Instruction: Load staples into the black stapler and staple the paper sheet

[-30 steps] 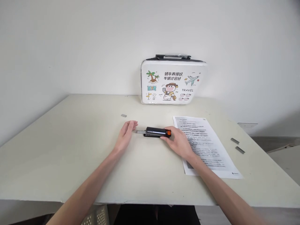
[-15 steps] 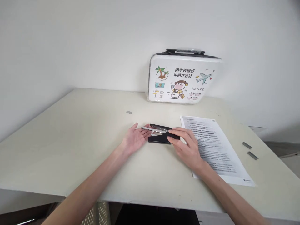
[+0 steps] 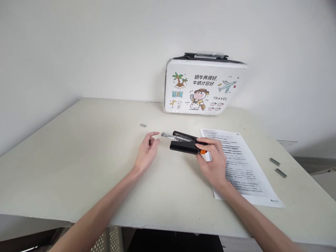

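A black stapler [image 3: 184,146] is gripped at its rear end by my right hand [image 3: 213,161]. Its jaws are spread, and a metal staple rail [image 3: 173,136] sticks out between them toward the left. Orange and white parts show at the stapler's back, by my right fingers. My left hand [image 3: 147,150] is just left of the rail's tip. Its index finger points at the tip with the thumb apart below it, the other fingers are curled, and I see nothing held in it.
A printed sheet of paper [image 3: 244,175] lies partly under my right wrist. Two staple strips [image 3: 280,173] rest near the table's right side, and a short staple strip [image 3: 142,125] lies beyond my left hand. A white cartoon case [image 3: 181,105] stands against the wall.
The stapler has turned and risen slightly, bringing its orange and white rear parts into view. My left hand has gone from flat, palm up beneath the rail, to curled and apart from it.
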`<state>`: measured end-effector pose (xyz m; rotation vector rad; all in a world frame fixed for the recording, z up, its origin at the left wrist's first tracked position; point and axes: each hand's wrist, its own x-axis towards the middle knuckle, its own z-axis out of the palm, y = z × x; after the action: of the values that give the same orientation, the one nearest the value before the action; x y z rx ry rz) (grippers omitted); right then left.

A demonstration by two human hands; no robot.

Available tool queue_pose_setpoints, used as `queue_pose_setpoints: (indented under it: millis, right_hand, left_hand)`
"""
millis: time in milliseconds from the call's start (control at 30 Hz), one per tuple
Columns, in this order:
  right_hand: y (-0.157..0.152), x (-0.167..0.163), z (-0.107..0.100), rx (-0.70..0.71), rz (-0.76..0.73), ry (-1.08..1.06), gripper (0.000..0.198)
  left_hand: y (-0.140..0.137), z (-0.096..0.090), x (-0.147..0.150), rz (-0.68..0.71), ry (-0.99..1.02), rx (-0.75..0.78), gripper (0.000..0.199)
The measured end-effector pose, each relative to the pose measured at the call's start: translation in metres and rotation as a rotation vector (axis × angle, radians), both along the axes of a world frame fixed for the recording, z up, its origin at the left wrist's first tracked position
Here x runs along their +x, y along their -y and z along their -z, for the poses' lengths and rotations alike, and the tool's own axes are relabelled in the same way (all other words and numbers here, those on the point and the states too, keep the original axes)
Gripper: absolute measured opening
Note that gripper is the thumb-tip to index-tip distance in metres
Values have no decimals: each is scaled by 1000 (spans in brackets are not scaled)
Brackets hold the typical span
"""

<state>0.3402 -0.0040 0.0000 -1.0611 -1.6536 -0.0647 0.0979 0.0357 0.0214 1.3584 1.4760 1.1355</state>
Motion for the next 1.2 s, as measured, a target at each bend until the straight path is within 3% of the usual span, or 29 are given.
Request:
queue_pose_setpoints:
  millis: [100, 333, 400, 500, 667, 833, 1033, 1133, 1200]
  right_hand:
    - [-1, 0, 2, -38, 14, -28, 28]
    - [-2, 1, 3, -100, 1, -59, 21]
    - [-3, 3, 2, -146, -2, -82, 16]
    - [-7, 8, 2, -250, 10, -118, 15]
    - [-29, 2, 6, -473, 10, -147, 27]
    - [-73, -44, 7, -614, -156, -177, 31]
    - [-131, -121, 10, -690, -380, -161, 38]
    - [-137, -135, 2, -691, -439, -144, 40]
    - [-125, -127, -7, -632, -451, -153, 37]
  left_hand:
    - [5, -2, 3, 73, -105, 70, 51]
    - [8, -1, 12, 421, 34, -13, 62]
    - [6, 0, 12, 369, 114, -48, 62]
    - [3, 2, 9, 244, 328, -138, 42]
    - [6, 0, 6, 300, 713, -333, 20]
    - [11, 1, 9, 293, 956, -503, 20]
    - [13, 9, 7, 213, 1077, -526, 15]
    - [12, 10, 5, 135, 1113, -498, 18]
    - [10, 9, 4, 51, 1159, -471, 24]
